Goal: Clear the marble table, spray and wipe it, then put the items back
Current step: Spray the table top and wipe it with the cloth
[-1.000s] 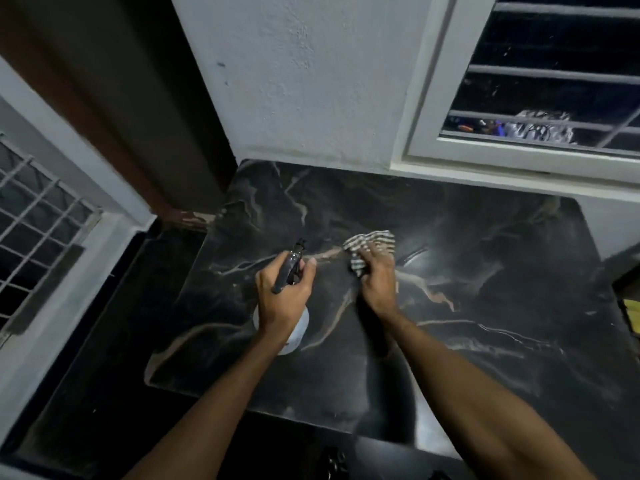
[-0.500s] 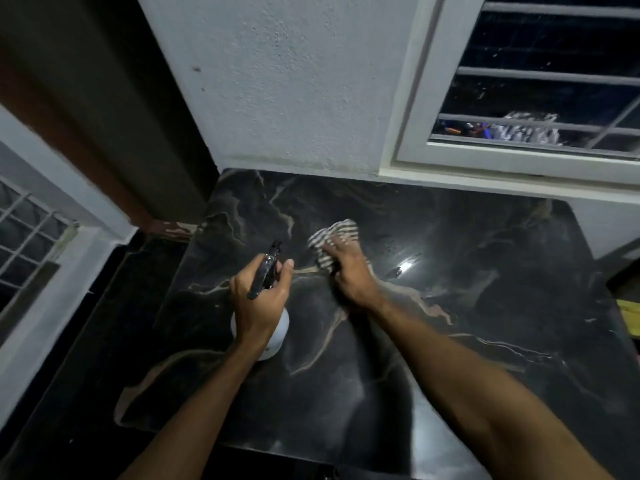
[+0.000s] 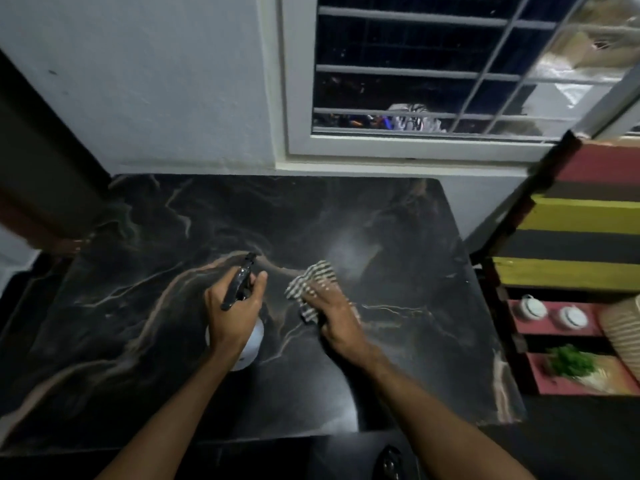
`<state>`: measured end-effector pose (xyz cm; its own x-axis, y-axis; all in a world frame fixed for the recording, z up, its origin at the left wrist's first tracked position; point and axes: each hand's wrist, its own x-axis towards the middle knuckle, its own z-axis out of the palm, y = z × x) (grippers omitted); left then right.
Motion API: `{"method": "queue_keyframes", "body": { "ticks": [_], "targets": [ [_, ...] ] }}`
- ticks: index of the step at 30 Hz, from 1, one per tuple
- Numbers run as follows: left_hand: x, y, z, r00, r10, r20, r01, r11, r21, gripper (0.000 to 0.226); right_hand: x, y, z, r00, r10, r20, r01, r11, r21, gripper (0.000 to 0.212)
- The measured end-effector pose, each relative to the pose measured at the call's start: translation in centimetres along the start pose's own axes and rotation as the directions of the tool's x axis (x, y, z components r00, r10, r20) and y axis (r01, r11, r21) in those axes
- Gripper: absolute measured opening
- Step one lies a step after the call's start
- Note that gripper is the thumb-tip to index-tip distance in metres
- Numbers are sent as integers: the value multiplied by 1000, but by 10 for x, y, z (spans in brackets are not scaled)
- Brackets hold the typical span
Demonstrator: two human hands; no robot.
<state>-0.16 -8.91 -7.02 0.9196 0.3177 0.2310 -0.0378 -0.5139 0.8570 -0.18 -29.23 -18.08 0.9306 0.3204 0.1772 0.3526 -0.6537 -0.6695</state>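
Right hand [image 3: 332,313] lies on a striped cloth [image 3: 313,278], pressing it against the marble table [image 3: 138,306] near its middle; the fingers look spread fairly flat, though blur softens them. Just to its left, the left hand [image 3: 232,306] is wrapped around the black trigger head of a white spray bottle [image 3: 254,341]; whether the bottle's base rests on the stone I cannot tell. A pale hazy patch [image 3: 349,251] sits just beyond the cloth, either spray or glare. Apart from the bottle and the cloth, nothing stands on the dark veined top, so the clearing step looks done, and the spraying and wiping appear to be in hand, with the far and right parts of the slab likely yet to be covered. Putting things back remains. On the painted shelf [image 3: 571,244] at the right sit two small white pots [image 3: 530,308] and a green plant [image 3: 571,363]; these may be the removed items, but that is a guess.
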Motion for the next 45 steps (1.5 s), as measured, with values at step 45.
{"method": "queue_keyframes", "body": {
  "ticks": [45],
  "targets": [
    [-179, 180, 181, 986, -62, 152, 63, 998, -1, 33, -220, 143, -168, 954, 298, 1, -297, 950, 91, 81]
  ]
}}
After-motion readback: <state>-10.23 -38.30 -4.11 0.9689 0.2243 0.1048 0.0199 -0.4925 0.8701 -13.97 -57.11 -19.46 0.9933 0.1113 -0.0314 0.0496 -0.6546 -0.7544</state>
